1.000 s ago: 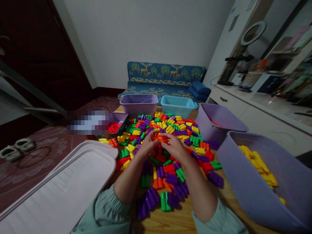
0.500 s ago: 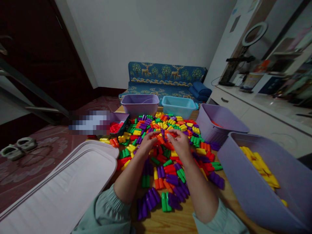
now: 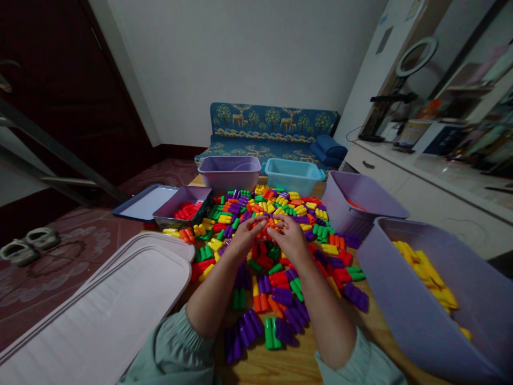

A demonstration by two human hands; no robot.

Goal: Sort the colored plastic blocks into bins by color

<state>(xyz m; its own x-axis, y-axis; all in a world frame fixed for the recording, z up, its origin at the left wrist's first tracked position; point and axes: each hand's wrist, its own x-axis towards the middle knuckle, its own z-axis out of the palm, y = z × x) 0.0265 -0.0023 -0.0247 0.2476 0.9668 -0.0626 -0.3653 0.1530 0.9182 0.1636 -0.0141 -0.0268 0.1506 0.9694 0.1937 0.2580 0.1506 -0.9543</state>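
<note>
My left hand and my right hand meet over the middle of a pile of bullet-shaped plastic blocks. Between their bent fingertips are orange plastic blocks, gripped from both sides. Fingers partly cover these blocks, so how they join cannot be told. Below my wrists lie a row of purple blocks, a green pair and mixed red, yellow and purple pieces. More blocks in several colours spread out beyond my hands on the wooden table.
A purple bin at right holds yellow blocks; another purple bin stands behind it. At the back are a purple bin and a blue bin. A tin holds red pieces. Pale lids lie at left.
My right hand has shifted slightly left, bringing both sets of fingertips closer around the orange blocks. The surrounding pile and bins look the same.
</note>
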